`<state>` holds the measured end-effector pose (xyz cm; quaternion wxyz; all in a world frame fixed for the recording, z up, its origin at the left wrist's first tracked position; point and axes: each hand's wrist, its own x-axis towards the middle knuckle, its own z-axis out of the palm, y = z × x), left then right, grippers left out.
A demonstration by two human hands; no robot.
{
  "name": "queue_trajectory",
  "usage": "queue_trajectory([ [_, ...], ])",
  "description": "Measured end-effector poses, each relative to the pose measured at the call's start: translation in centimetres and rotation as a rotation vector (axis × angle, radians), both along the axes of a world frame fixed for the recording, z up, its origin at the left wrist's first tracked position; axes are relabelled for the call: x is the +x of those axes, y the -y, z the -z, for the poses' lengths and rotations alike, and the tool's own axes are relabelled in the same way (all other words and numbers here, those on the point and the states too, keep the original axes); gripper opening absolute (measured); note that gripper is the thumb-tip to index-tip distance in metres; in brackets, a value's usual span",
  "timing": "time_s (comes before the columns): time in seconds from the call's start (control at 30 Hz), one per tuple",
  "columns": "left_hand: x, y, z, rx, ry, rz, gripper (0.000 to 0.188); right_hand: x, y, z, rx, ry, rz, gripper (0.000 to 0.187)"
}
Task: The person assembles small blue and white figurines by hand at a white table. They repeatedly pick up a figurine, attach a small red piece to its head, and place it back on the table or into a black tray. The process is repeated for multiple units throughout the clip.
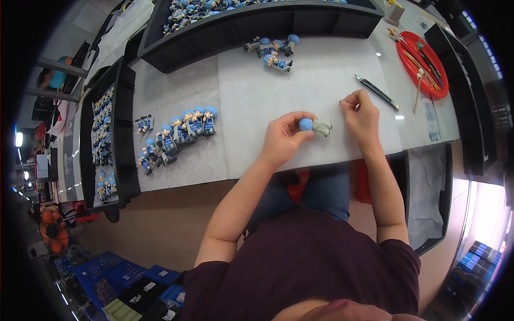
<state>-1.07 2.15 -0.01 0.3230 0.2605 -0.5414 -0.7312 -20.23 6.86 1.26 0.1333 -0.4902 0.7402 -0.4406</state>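
Observation:
Between its thumb and fingers, my left hand (282, 140) grips a small figurine (321, 127) with blue hair and a pale cape-like back. The figurine lies tilted just above the white work sheet, its legs toward my right hand. My right hand (363, 120) is pinched at the fingertips, a short way right of the figurine and apart from it. A tiny thing seems to show at those fingertips, too small to name. Beyond that hand, a slim black craft knife (377, 92) lies on the white sheet (251, 117).
Left on the table stands a row of blue-haired figurines (184, 128); several more (277, 63) lie at the far side. Black trays of figurines stand at the back (305, 25) and left (126, 88). A red oval tray (402, 53) with brushes sits at the right.

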Motion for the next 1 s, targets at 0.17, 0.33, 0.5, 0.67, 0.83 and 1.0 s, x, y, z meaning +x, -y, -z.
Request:
queue_trajectory([
  [0.17, 0.5, 0.1, -0.6, 0.099, -0.042, -0.035, 0.039, 1.3, -1.5, -0.6, -0.244, -0.239, 0.019, 0.022],
  [0.33, 0.4, 0.2, -0.3, 0.085, -0.115, -0.070, 0.043, 4.2, -3.5, -0.9, -0.165, 0.501, -0.319, 0.032],
  [0.5, 0.4, 0.2, -0.8, 0.070, -0.114, -0.117, 0.042, 5.2, -3.1, 1.0, -0.262, 0.508, -0.347, 0.039],
  [0.67, 0.4, 0.4, -0.1, 0.064, -0.106, -0.090, 0.035, 2.9, -2.2, -0.4, -0.295, 0.066, -0.184, 0.033],
  [0.83, -0.1, 0.2, -0.6, 0.085, -0.065, -0.061, 0.032, -0.7, -0.8, -0.3, -0.079, -0.471, -0.020, 0.024],
  [1.0, -0.3, 0.3, -0.4, 0.136, -0.034, -0.033, 0.035, -0.7, -0.7, 0.3, -0.051, -0.348, -0.083, 0.016],
])
